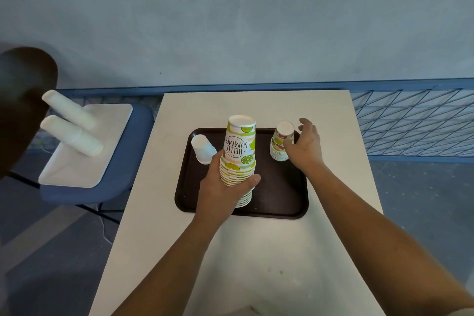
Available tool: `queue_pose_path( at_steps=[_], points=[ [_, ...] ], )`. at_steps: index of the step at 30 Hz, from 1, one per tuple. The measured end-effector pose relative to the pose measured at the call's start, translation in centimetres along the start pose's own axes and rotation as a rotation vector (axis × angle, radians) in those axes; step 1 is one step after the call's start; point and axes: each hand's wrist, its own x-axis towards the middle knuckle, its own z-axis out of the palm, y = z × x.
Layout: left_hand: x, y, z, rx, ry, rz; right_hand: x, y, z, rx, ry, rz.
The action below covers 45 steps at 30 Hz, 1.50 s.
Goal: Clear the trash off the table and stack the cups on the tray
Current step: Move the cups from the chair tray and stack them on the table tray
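Standing inverted at the far left of the dark tray (282, 200) on the worktop (230, 264), one white cup (203, 149) is left alone. The tall lime-printed stack (239, 146) at mid-tray is gripped low by the curled fingers of the left hand (225, 187), seemingly to steady it. The short stack (280, 143) at the right is cupped by the right hand (305, 146), though a firm grasp cannot be told.

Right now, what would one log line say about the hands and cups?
left hand: grips tall lime cup stack | right hand: at short cup stack, grip unclear | white cup: upside down on tray
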Motion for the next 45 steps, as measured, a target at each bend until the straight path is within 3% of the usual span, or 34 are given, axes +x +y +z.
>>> queue_pose_path(
  at_steps=[3, 5, 7, 10, 12, 15, 33, 45],
  points=[
    [-0.6, 0.3, 0.2, 0.001, -0.001, 0.014, -2.2, -2.4, -2.2, 0.128, 0.142, -0.049],
    [-1.2, 0.6, 0.2, 0.005, -0.009, 0.019, -3.9, -4.1, -3.5, 0.187, 0.150, -0.107],
    [-1.8, 1.0, 0.2, 0.015, -0.019, 0.019, -6.1, -5.8, -4.8, 0.269, 0.071, -0.142],
    [-2.9, 1.5, 0.3, 0.025, -0.021, 0.025, -9.7, -8.0, -6.6, 0.416, -0.188, -0.198],
    [-3.7, 1.9, 0.4, 0.038, -0.025, 0.031, -11.5, -8.9, -7.1, 0.418, -0.334, -0.282],
    [-4.7, 2.4, 0.6, 0.070, -0.039, 0.037, -12.9, -9.7, -7.4, 0.344, -0.400, -0.344],
    [-6.4, 2.6, 1.0, 0.112, 0.001, 0.070, -14.1, -10.4, -9.4, 0.316, -0.408, -0.376],
    [-6.4, 2.2, 0.9, 0.151, 0.002, 0.051, -14.7, -10.3, -8.9, 0.339, -0.283, -0.349]
  ],
)
